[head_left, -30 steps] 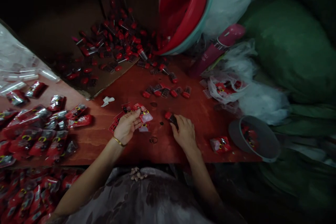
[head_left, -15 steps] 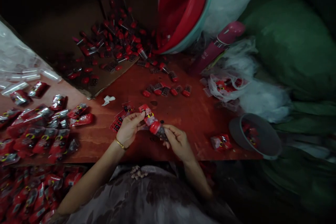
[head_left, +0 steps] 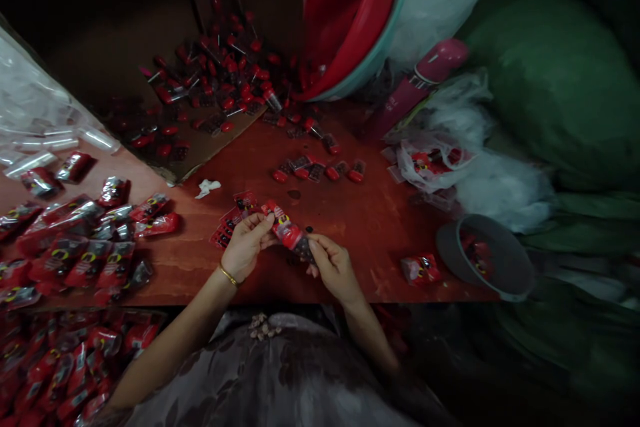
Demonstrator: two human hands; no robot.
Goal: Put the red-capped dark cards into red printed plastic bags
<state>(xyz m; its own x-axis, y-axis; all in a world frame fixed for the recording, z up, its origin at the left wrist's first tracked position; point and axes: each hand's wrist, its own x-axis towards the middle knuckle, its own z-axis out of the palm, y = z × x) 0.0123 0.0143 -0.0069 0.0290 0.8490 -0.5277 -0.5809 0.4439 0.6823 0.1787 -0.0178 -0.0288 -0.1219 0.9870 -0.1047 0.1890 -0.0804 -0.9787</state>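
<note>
Over the middle of the table, my left hand [head_left: 246, 245] pinches the upper end of a red printed plastic packet [head_left: 281, 219] between thumb and fingers. My right hand [head_left: 336, 268] grips the dark lower end of a small red-capped container [head_left: 303, 248], whose capped end lies against or inside the packet's lower end; which of these, I cannot tell. Both items slant down to the right between my hands. Beside my left hand, flat red printed packets [head_left: 227, 227] lie on the table, partly covered by my fingers.
Loose red-capped containers [head_left: 315, 171] lie ahead, with a heap [head_left: 225, 80] in the cardboard box behind. Filled packets [head_left: 90, 260] cover the left side. At the right stand a grey bowl [head_left: 445, 247] and a pink flask [head_left: 410, 90]; a tilted red basin [head_left: 370, 20] is at the back.
The container in my right hand has shifted up and left into or against the packet. Less of its red cap stands clear now. My left hand has barely moved.
</note>
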